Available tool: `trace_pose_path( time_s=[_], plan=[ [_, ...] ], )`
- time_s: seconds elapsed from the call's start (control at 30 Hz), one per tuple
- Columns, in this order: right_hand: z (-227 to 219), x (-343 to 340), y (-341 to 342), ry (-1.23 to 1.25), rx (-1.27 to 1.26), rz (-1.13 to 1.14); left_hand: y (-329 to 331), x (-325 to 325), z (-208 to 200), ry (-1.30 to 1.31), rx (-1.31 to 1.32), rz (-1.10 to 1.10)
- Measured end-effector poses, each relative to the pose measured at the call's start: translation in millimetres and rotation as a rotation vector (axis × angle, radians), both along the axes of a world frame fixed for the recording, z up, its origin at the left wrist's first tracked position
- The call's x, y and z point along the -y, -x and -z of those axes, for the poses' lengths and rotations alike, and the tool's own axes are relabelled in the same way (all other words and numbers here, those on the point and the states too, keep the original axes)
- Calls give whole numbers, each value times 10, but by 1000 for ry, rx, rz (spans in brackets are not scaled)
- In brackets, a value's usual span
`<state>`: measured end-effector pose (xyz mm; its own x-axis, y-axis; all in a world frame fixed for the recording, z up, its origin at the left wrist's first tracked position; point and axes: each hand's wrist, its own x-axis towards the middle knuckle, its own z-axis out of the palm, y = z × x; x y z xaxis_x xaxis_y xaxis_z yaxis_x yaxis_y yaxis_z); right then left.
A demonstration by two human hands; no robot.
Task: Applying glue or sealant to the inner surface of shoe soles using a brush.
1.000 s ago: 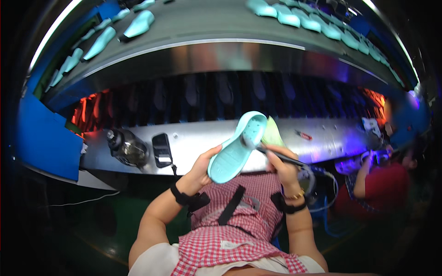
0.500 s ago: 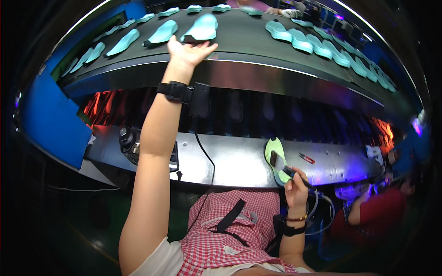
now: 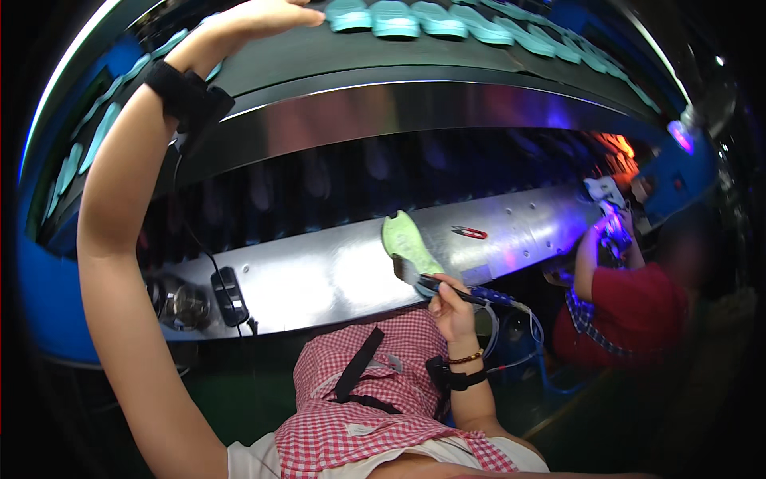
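Observation:
My left arm reaches far up to the belt. My left hand (image 3: pixel 259 17), partly cut off by the top edge, stretches its fingers beside a row of turquoise shoe soles (image 3: pixel 395 20) and shows nothing in its grip. In my right hand (image 3: pixel 453 313) is a wide flat brush (image 3: pixel 405 270) with dark bristles and a dark handle. The brush head lies over a yellow-green shoe sole (image 3: pixel 405 234) on the metal worktop; whether the bristles touch it I cannot tell. The sole's near end is partly hidden behind the brush and hand.
The dark conveyor belt (image 3: pixel 295 64) carries several soles above the metal worktop (image 3: pixel 319 271). On the worktop lie red-handled thread snips (image 3: pixel 469 232) and a black device (image 3: pixel 229 295) with a cable. At right, a person in a red top (image 3: pixel 638 307) works. Thin tubes hang by my right wrist.
The view has swung right. My left hand, which was palm up beside a turquoise sole, now shows at the upper left by other soles. My right hand keeps the brush over the yellow-green sole.

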<state>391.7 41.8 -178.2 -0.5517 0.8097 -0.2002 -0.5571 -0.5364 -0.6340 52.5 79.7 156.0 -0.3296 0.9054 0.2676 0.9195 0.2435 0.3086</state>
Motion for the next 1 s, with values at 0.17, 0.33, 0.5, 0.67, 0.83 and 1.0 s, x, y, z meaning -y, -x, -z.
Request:
trace_pose_path(
  time_s=[0.17, 0.33, 0.5, 0.67, 0.83, 1.0],
  plan=[
    [-168, 14, 16, 35, -6, 16, 203, -838, 24, 107, -240, 178],
    [-227, -113, -26, 96, -49, 28, 380, -1524, 182, 123, -62, 249],
    [-110, -271, -131, 167, -115, -30, 408, -1775, 159, 217, 47, 196],
    [14, -390, -228, 238, -129, -43, 195, -2062, 215, 159, 176, 189],
    [-6, -421, -224, 247, -150, -73, -173, -2517, 217, 183, 148, 298],
    [-123, -393, -187, 129, -74, -25, -70, -2514, 182, 184, -371, 323]
  ],
)
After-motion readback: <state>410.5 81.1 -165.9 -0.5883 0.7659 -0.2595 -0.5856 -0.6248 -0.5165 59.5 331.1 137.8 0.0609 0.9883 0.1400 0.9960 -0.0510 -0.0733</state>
